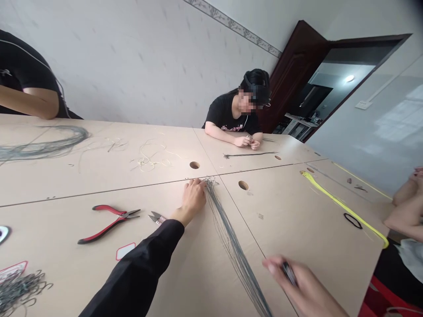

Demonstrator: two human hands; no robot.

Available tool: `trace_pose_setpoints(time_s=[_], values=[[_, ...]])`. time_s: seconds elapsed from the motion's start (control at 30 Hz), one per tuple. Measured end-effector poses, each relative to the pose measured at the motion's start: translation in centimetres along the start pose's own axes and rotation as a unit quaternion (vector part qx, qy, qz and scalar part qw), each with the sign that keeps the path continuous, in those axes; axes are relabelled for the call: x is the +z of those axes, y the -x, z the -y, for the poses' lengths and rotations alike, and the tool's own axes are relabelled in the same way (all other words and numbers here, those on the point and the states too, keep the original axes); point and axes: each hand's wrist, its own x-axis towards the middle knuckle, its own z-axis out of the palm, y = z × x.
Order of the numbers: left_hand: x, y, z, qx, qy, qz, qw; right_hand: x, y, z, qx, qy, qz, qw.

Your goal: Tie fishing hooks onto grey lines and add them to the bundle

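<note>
My left hand (194,197) rests on the table at the hooked upper end of a long bundle of thin grey-green strands (233,240). Its fingers are bent and pressed together at that end; what they grip is too small to tell. The bundle runs down toward the bottom edge. To its right, my right hand (297,281) is raised with a small dark, shiny tool (290,273) held in curled fingers. Red-handled pliers (114,222) and small snips (156,217) lie left of the bundle.
A person (236,110) sits across the table (317,220); other people are at the left and right edges. Yellow cord (343,207), a black ring (352,221), loose pale threads (150,160) and a pile of grey hooks (20,288) lie around. The tabletop has round holes.
</note>
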Motion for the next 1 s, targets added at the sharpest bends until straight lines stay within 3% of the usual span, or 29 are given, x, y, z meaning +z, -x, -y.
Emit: trace_pose_setpoints(time_s=[0.07,0.2,0.37,0.67,1.0], values=[[-0.1,0.2,-0.1,-0.002,-0.001,0.002,1.0,0.8,-5.1,1.5,-0.015,0.014,0.062,0.998],[-0.1,0.4,-0.1,-0.005,-0.002,0.004,1.0,4.5,-14.9,5.0,0.004,0.022,0.073,0.997],[-0.3,0.4,0.2,-0.003,0.009,0.012,1.0,8.4,-21.4,7.7,0.004,0.037,0.053,0.998],[-0.5,0.2,0.6,0.006,0.044,0.012,0.999,9.6,-25.9,9.2,-0.097,0.118,0.01,0.988],[-0.5,0.5,0.9,0.006,0.06,0.019,0.998,10.3,-25.1,10.3,-0.193,0.192,0.02,0.962]])
